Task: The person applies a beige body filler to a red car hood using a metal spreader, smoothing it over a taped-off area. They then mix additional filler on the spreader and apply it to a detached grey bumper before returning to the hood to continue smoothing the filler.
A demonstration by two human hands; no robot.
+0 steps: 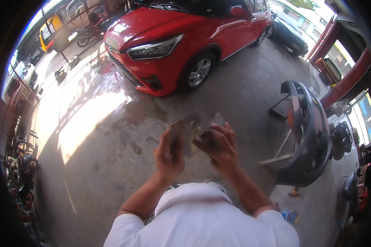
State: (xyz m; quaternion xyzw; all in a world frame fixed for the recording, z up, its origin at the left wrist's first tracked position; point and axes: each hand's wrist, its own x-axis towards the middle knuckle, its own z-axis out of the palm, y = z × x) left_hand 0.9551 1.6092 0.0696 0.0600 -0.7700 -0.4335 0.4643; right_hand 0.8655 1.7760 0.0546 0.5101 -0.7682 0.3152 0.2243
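Note:
In front of my chest, both hands are raised close together over the floor. My left hand (169, 154) is closed on a dark, thin flat plate (183, 125) that tilts up from the fingers. A yellowish smear of paste (195, 133) shows between the hands, on or against the plate; motion blurs it. My right hand (223, 146) pinches a greyish flat blade (218, 120), perhaps a spreader, its upper edge standing above the fingers. Blur hides exactly where the blade and the plate meet.
Ahead stands a red car (160, 31), its front corner toward me. To the right a dark car bumper (307, 136) rests on a metal stand (282, 153). A blue can (290, 215) lies near my right elbow. Parts (22, 173) crowd the left edge; a dark car (290, 33) stands beyond.

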